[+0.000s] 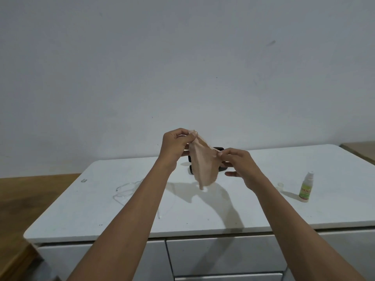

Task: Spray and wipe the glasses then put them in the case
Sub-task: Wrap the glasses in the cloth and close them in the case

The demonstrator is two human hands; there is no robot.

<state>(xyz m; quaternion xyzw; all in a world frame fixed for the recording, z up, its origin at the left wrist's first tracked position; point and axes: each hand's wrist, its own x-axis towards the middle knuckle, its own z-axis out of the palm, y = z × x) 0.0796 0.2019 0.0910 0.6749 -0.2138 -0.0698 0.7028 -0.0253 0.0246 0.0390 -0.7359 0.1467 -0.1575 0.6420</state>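
Fingers of our left hand [176, 146] and right hand [239, 161] pinch the cloth [203, 166] corners; it hangs point-down, perhaps hiding the case [219, 148]

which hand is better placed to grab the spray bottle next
Right, probably. The spray bottle stands on the table's right side, nearer the right hand. The left hand would have to cross over. Both hands now pinch the cloth.
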